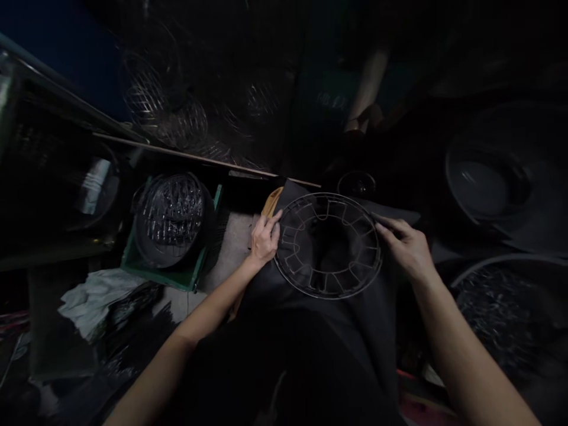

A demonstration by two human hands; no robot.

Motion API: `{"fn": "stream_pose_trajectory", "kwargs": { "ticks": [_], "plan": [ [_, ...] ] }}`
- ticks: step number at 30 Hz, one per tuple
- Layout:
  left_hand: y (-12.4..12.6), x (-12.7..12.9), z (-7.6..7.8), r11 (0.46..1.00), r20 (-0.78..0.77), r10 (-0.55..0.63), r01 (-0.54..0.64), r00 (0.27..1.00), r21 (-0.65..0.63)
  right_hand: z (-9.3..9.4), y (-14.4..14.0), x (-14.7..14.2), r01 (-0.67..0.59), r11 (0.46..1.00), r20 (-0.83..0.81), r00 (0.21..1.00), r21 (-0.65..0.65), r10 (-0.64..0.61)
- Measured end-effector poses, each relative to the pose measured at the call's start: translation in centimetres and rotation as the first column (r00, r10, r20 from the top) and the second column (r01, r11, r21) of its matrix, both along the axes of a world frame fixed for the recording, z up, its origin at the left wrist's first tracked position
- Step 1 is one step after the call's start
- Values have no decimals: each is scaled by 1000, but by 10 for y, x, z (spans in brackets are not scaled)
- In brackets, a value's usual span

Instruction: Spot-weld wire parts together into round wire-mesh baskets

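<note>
Above my lap, between my two hands, sits the wire frame (337, 297), a round rim with looped wires reaching in toward an open centre. Left side first: my left hand (265, 239) is curled at the rim, index finger stretched along the wire, grasping it; what the hidden fingertips do underneath, I can't tell. Over on the right, my right hand (410, 248) has the opposite edge pinched between thumb and forefinger, the other fingers folded back. Nice spread, this: one grip facing the other, the whole ring open to view, dark cloth (284, 296) behind it.

Now for handling it well. Light, even pressure is the thing, I'd say; a hard squeeze from both sides could push the circle toward an oval. Best to hold the outer rim only and spare those thin inner loops, which look easy to bend. Level wrists, too, so neither side twists against the other. And it's dim, so a slight tilt toward the light should help me judge the joints. Elbow room matters: near my right forearm stands the big tub (501, 307) of tangled metal bits, and off to my left, the green crate (205, 248).
</note>
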State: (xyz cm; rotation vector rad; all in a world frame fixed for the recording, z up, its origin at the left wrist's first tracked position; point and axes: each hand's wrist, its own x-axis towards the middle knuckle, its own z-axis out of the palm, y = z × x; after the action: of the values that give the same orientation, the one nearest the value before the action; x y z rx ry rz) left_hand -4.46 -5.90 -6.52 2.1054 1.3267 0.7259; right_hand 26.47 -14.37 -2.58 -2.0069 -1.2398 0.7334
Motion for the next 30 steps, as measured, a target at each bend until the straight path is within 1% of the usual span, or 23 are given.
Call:
{"fn": "stream_pose_trajectory", "kwargs": {
  "ticks": [2, 4, 6, 8, 11, 14, 16, 17, 19, 22, 26, 28, 30],
  "plan": [
    [2, 1, -2, 1000, 7, -15, 15, 1000, 1, -1, -6, -9, 88, 992, 18, 996, 85, -90],
    [4, 1, -2, 1000, 12, -16, 16, 1000, -16, 2, -14, -16, 84, 990, 90, 992, 112, -94],
    [4, 1, -1, 999, 14, -11, 12, 1000, -32, 9, -27, -20, 18, 997, 169, 985, 70, -30],
    [3, 1, 0, 1000, 13, -1, 2, 1000, -25, 17, -47, -22, -52, 999, 218, 975, -5, 52],
    [2, 2, -1, 1000, 23, -2, 2, 1000, -8, 25, -80, -27, -148, 983, 224, 960, -108, 170],
    [3, 3, -4, 1000, 28, -13, 13, 1000, -6, 23, -104, -34, -258, 946, 203, 933, -195, 296],
    [3, 3, -5, 1000, 24, -13, 14, 1000, -8, 18, -111, -43, -292, 928, 180, 924, -233, 336],
    [3, 4, -5, 1000, 23, -12, 13, 1000, -14, 15, -112, -48, -280, 928, 174, 929, -245, 326],
    [3, 3, -5, 999, 20, -12, 12, 1000, -34, 11, -112, -59, -210, 943, 179, 949, -259, 261],
    [3, 3, -4, 997, -1, -29, 29, 1000, -68, 9, -109, -75, -135, 955, 217, 956, -264, 195],
    [7, 3, -6, 992, -16, -81, 79, 997, -102, 5, -109, -90, -123, 945, 293, 932, -303, 215],
    [10, 4, -8, 987, -26, -71, 67, 997, -148, 0, -113, -95, -97, 940, 337, 918, -327, 211],
    [9, 6, -6, 980, -48, -47, 37, 998, -194, -2, -118, -99, -89, 940, 358, 909, -328, 211]
  ]
}}
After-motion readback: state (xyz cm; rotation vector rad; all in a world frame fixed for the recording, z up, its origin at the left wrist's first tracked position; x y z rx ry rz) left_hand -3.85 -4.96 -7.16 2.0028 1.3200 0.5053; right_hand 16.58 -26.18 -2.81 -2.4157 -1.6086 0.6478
